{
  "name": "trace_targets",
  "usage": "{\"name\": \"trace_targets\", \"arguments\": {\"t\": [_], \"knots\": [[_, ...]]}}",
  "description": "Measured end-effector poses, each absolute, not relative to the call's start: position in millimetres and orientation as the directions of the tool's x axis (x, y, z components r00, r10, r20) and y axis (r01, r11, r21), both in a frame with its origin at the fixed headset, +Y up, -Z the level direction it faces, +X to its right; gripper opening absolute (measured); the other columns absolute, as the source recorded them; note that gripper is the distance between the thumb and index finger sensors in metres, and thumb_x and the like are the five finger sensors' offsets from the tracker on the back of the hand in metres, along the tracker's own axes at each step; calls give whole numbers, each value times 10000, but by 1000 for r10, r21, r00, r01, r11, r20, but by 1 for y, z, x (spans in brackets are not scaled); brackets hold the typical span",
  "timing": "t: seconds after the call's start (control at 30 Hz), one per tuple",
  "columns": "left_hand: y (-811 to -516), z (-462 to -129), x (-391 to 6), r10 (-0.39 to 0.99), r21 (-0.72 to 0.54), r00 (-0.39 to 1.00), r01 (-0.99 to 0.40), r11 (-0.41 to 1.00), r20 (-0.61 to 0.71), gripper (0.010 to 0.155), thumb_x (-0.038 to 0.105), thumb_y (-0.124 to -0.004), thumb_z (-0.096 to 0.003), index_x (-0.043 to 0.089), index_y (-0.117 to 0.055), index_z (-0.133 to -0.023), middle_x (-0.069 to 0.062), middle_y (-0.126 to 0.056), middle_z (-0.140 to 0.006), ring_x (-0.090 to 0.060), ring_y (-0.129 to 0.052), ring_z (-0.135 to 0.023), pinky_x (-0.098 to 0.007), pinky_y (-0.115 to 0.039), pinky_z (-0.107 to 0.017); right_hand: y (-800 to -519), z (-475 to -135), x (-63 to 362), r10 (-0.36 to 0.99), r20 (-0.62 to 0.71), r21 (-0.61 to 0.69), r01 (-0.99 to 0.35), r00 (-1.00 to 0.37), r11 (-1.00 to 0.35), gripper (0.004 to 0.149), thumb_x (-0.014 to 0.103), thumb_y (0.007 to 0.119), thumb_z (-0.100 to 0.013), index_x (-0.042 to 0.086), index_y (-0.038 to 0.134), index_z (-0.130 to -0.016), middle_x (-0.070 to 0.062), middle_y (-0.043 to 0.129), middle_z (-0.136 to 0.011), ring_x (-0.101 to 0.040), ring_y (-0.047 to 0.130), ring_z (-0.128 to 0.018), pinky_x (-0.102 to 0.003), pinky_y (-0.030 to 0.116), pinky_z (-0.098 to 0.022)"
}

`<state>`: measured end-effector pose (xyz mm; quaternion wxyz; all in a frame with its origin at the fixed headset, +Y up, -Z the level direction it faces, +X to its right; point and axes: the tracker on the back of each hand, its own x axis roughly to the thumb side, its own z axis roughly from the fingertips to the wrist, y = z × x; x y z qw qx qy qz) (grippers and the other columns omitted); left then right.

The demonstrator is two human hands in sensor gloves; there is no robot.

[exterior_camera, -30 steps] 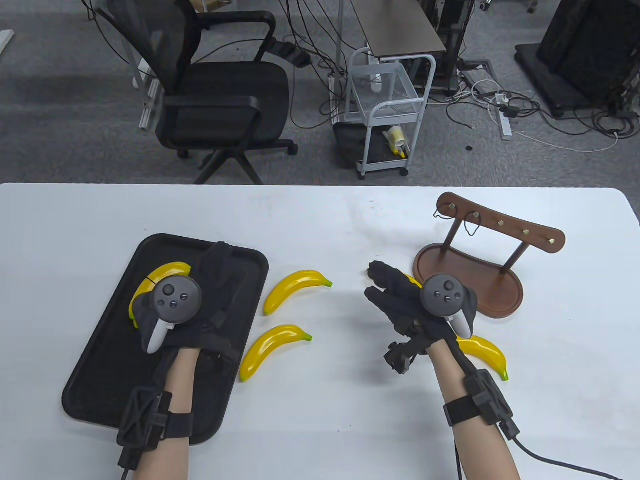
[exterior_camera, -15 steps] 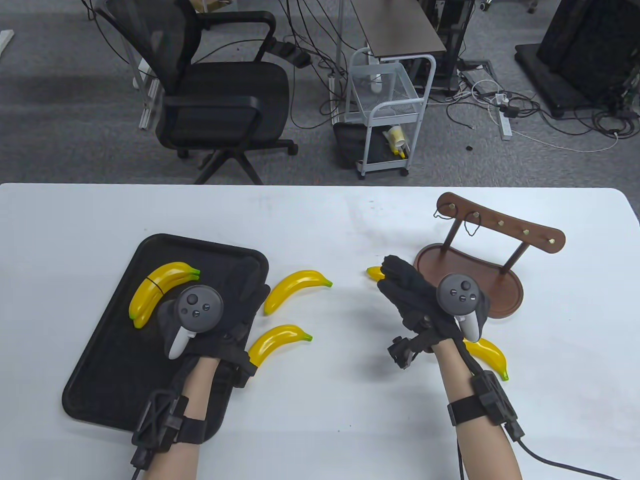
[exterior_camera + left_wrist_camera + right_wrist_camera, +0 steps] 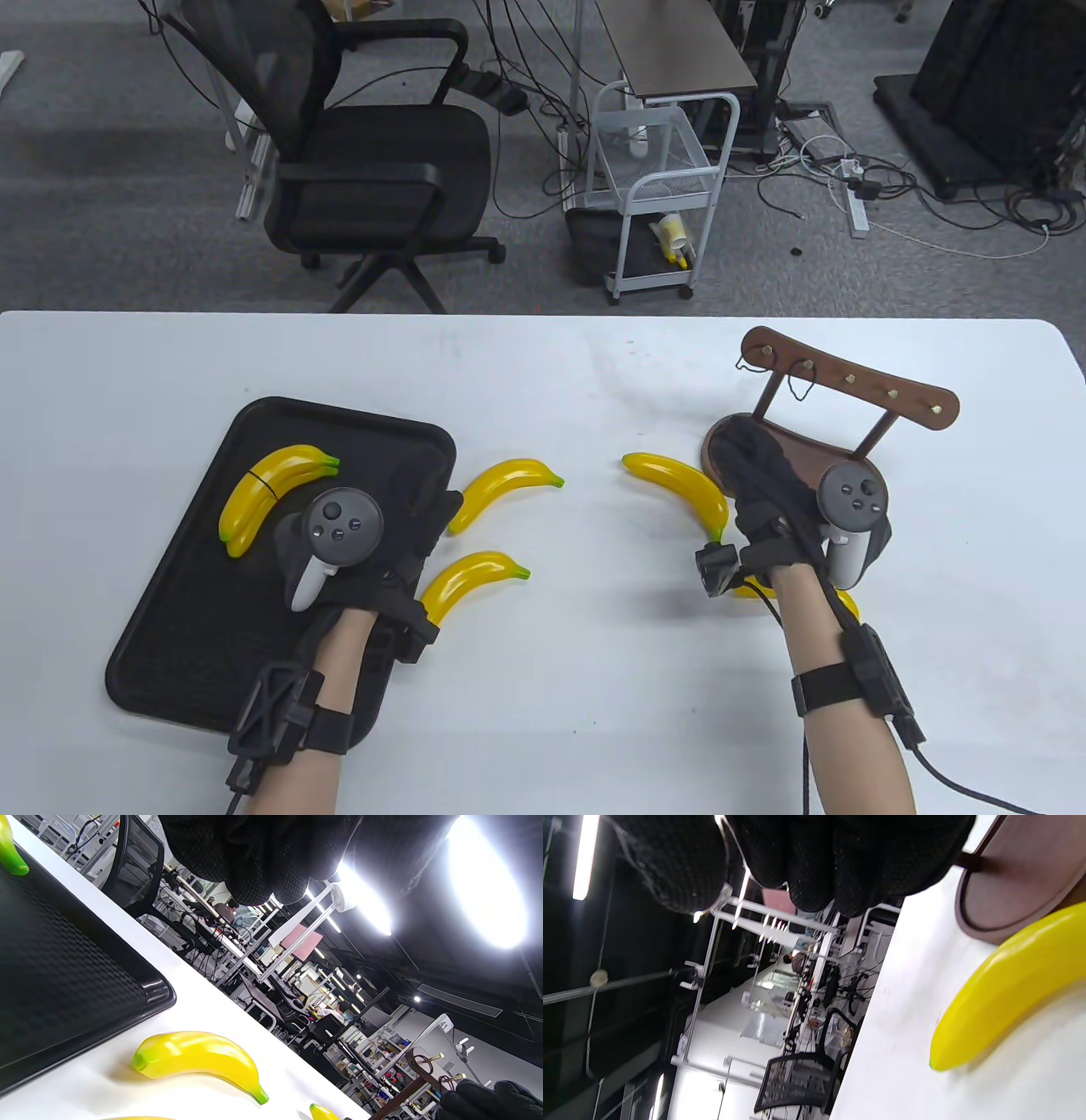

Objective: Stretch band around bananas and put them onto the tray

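One banded pair (image 3: 270, 497) sits on the tray (image 3: 170, 628); right hand (image 3: 776, 492), fingers loose and empty, reaches over the stand (image 3: 840, 501) — better hook a band (image 3: 796, 386) cleanly; left hand (image 3: 382, 543) hangs relaxed beside two loose bananas (image 3: 501, 486).

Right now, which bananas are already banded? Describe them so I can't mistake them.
Find the black tray on the table's left. At its far end lies a banana pair, side by side. A thin dark band crosses them; the loose bananas lie off the tray, unbanded.
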<state>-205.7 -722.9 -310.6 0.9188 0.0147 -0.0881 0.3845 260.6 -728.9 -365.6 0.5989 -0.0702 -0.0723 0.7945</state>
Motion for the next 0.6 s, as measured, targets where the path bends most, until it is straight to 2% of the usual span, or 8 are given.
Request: {"name": "trace_targets", "arguments": {"t": [0.3,0.6], "knots": [[-725,-311,-206,714,-62,678,-716,695,173,628,510,-694,-616,271,-453,-1144,-1,-568,-1220,-303,-658,-1121,-491,-534,-849,-736,-374,295,972,-142,-324,-919,-188,-225,647,455,787,-533,102,614,-1047,-165,746,-1010,-416,815,-858,-545,737,-582],[-726,-311,-207,717,-68,678,-717,694,161,624,506,-695,-617,271,-457,-1143,-2,-573,-1217,-303,-661,-1120,-492,-534,-848,-740,-391,314,958,-250,-439,-866,-140,-241,658,461,788,-530,96,611,-1048,-172,745,-1008,-419,816,-854,-543,737,-581]]}}
